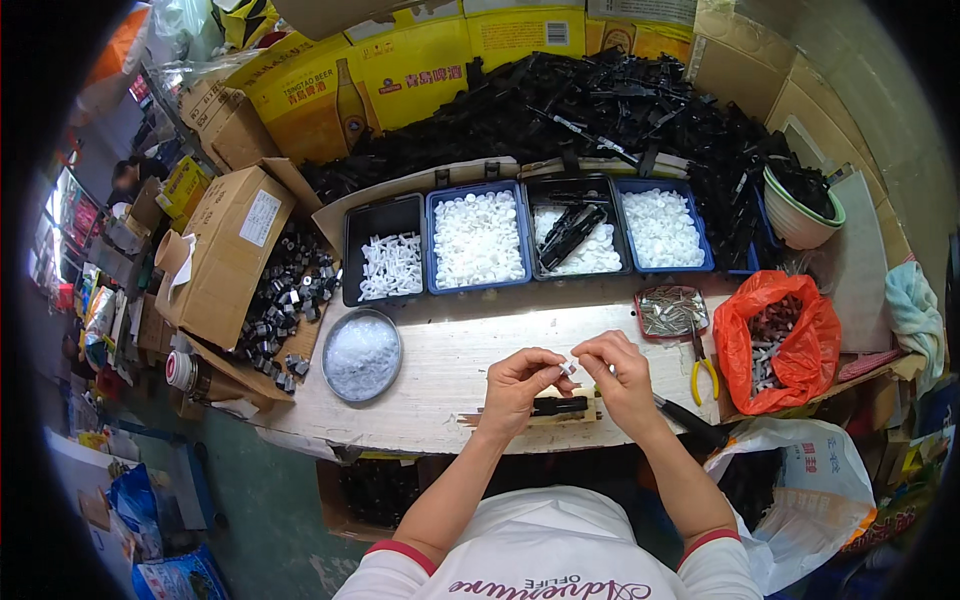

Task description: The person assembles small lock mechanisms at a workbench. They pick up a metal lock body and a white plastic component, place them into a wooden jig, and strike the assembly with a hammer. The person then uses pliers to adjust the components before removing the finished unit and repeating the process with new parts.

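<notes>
White part (568, 368): pinched in left hand (520, 388), likely for steadiness
Right hand (617, 375): beside it; cannot tell whether pinching
Bins (480, 288): rowed, likely for reach

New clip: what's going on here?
The left hand pinches a small white piece over the bench; the right hand is close beside it, fingers bunched, though whether it also grips the piece is unclear. A black part lies below the hands. Behind, four trays holding white parts stand in a row, with pliers to the right.
</notes>
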Demonstrator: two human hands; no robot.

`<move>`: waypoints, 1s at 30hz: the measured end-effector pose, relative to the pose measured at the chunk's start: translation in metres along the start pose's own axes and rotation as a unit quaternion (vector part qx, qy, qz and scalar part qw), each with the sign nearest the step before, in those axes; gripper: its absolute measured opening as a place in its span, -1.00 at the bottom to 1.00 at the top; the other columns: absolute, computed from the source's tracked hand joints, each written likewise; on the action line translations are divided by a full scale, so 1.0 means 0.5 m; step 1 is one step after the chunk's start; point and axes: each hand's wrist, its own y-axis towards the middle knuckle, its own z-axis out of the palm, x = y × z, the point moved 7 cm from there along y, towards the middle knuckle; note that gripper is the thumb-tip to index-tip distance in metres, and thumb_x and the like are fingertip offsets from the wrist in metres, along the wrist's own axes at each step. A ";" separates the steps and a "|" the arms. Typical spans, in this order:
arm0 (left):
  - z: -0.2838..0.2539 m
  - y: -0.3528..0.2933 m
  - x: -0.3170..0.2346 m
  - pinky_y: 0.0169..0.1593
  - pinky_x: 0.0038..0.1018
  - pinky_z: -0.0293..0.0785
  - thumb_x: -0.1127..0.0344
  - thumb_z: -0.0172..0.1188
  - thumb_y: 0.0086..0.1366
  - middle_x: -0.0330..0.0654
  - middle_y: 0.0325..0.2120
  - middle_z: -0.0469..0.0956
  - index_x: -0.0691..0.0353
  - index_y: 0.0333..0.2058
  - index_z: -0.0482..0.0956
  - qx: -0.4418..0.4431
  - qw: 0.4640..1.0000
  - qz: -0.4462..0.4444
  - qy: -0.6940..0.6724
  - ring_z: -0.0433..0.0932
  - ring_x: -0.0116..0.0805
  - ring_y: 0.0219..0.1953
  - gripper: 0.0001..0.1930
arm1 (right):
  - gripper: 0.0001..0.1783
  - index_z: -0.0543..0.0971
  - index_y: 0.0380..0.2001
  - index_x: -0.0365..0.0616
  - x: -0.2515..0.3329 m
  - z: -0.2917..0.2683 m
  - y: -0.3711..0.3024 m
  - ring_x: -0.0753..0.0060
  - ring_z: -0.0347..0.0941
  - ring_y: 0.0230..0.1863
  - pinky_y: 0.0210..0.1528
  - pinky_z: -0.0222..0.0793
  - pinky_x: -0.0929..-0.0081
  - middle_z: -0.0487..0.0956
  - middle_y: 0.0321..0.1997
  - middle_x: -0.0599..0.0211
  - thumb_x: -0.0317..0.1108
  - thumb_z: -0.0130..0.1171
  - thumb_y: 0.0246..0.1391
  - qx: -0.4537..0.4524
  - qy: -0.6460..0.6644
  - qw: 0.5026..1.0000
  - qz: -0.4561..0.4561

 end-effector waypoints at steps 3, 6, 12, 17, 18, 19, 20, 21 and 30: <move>-0.015 -0.018 0.001 -0.36 -0.45 0.52 0.56 0.09 0.12 -0.10 -0.48 0.52 0.38 -0.35 0.49 -0.028 0.999 0.010 0.015 0.54 -0.35 -0.45 -0.90 | -0.96 0.54 -0.51 -0.08 0.031 -0.001 -0.022 0.43 0.31 -0.42 -0.31 0.04 0.47 0.47 -0.50 0.45 -0.41 0.16 -0.14 -0.010 -0.102 0.993 -0.057; -0.019 -0.031 0.001 -0.33 -0.48 0.52 0.57 0.08 0.12 -0.12 -0.47 0.52 0.38 -0.35 0.49 -0.043 0.997 0.029 0.057 0.53 -0.37 -0.43 -0.90 | -0.90 0.53 -0.52 -0.10 0.045 0.013 -0.043 0.46 0.30 -0.44 -0.30 0.01 0.45 0.47 -0.50 0.49 -0.44 0.21 -0.22 -0.024 -0.155 0.982 -0.109; -0.013 -0.054 -0.023 -0.27 -0.55 0.50 0.60 0.09 0.10 -0.14 -0.43 0.51 0.38 -0.34 0.49 -0.042 0.986 0.066 0.147 0.52 -0.41 -0.37 -0.88 | -0.87 0.51 -0.50 -0.12 0.056 0.025 -0.055 0.45 0.30 -0.44 -0.30 0.01 0.43 0.46 -0.50 0.47 -0.48 0.20 -0.24 -0.027 -0.154 0.977 -0.144; -0.008 -0.075 -0.061 -0.28 -0.54 0.44 0.63 0.14 0.02 -0.17 -0.39 0.52 0.34 -0.39 0.52 -0.042 0.912 0.151 0.379 0.48 -0.40 -0.34 -0.86 | -0.88 0.49 -0.53 -0.11 0.049 0.037 -0.058 0.43 0.29 -0.44 -0.31 0.01 0.42 0.43 -0.52 0.45 -0.47 0.20 -0.24 0.024 -0.178 0.973 -0.147; -0.013 -0.081 -0.069 -0.26 -0.52 0.40 0.61 0.16 -0.01 -0.18 -0.39 0.52 0.32 -0.41 0.53 -0.041 0.886 0.169 0.429 0.47 -0.38 -0.32 -0.86 | -0.89 0.49 -0.54 -0.11 0.047 0.039 -0.057 0.43 0.29 -0.44 -0.31 0.01 0.41 0.42 -0.52 0.45 -0.46 0.20 -0.24 0.039 -0.199 0.967 -0.155; -0.019 -0.088 -0.075 -0.24 -0.49 0.37 0.59 0.18 -0.04 -0.20 -0.38 0.52 0.30 -0.43 0.53 -0.040 0.858 0.187 0.477 0.45 -0.35 -0.30 -0.86 | -0.89 0.49 -0.55 -0.10 0.042 0.046 -0.058 0.43 0.29 -0.44 -0.31 0.01 0.41 0.42 -0.53 0.45 -0.45 0.20 -0.25 0.068 -0.217 0.960 -0.162; -0.020 -0.095 -0.079 -0.22 -0.47 0.33 0.57 0.20 -0.06 -0.21 -0.38 0.52 0.28 -0.46 0.54 -0.039 0.826 0.204 0.524 0.43 -0.33 -0.28 -0.86 | -0.89 0.49 -0.56 -0.09 0.038 0.054 -0.059 0.43 0.29 -0.44 -0.30 0.01 0.41 0.41 -0.54 0.46 -0.45 0.20 -0.26 0.097 -0.236 0.952 -0.169; -0.023 -0.099 -0.076 -0.19 -0.45 0.28 0.55 0.22 -0.08 -0.23 -0.37 0.52 0.26 -0.47 0.54 -0.040 0.817 0.189 0.544 0.41 -0.31 -0.25 -0.87 | -0.90 0.49 -0.57 -0.08 0.033 0.063 -0.060 0.43 0.29 -0.43 -0.30 0.01 0.40 0.41 -0.55 0.46 -0.44 0.21 -0.26 0.126 -0.254 0.943 -0.176; -0.038 -0.112 -0.032 -0.08 -0.38 0.07 0.47 0.25 -0.16 -0.31 -0.33 0.49 0.18 -0.51 0.54 -0.035 0.793 0.154 0.588 0.32 -0.29 -0.13 -0.85 | -0.93 0.49 -0.65 -0.10 0.014 0.138 -0.055 0.43 0.32 -0.37 -0.26 0.04 0.33 0.41 -0.57 0.43 -0.39 0.17 -0.31 0.259 -0.336 0.879 -0.219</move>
